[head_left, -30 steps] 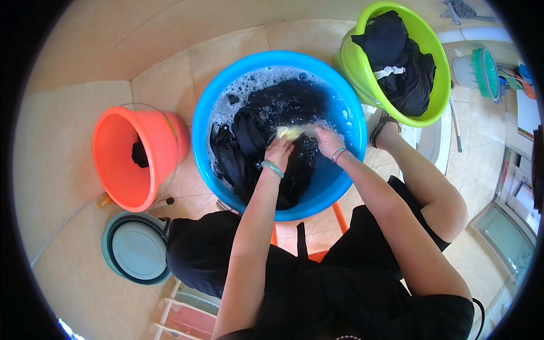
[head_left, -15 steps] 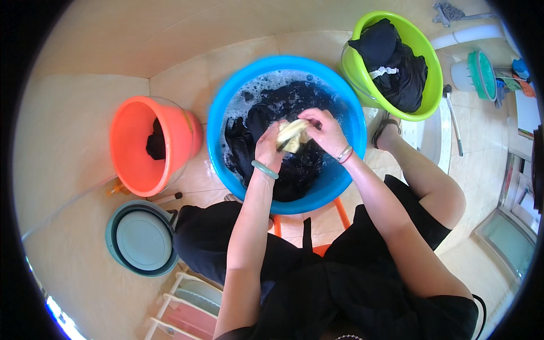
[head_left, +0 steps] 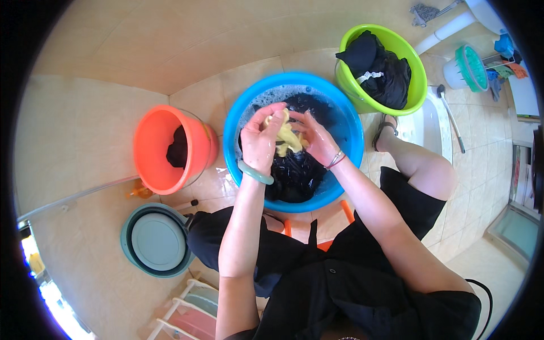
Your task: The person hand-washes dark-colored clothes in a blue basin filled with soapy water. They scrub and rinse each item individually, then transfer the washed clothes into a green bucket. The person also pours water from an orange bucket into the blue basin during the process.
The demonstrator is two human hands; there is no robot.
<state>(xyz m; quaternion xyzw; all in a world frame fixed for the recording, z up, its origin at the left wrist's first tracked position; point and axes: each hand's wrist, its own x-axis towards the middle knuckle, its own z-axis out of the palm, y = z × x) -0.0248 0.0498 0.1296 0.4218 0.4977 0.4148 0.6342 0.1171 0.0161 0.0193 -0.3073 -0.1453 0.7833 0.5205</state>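
As I read it from the head camera, these lines cover how far the wash has got:

Left hand: my left hand is lifted over the blue basin, fingers curled tight on the yellow cloth; a pale green bangle sits on that wrist.
Right hand: my right hand meets it from the right, fingers closed on the same cloth, so both hands pinch it between them.
Yellow cloth: bunched and wet, held just above the water near the middle of the basin, not lying in it.
Blue basin: soapy water with suds at the far rim and a heap of dark laundry soaking under the hands.
Done, I judge: the green bucket at far right holds dark clothes, seemingly out of the suds.
Left, I judge: the heap in the basin looks unwashed; the orange bucket to the left holds one dark piece more.
Near left: a teal basin rests on the tiled floor.
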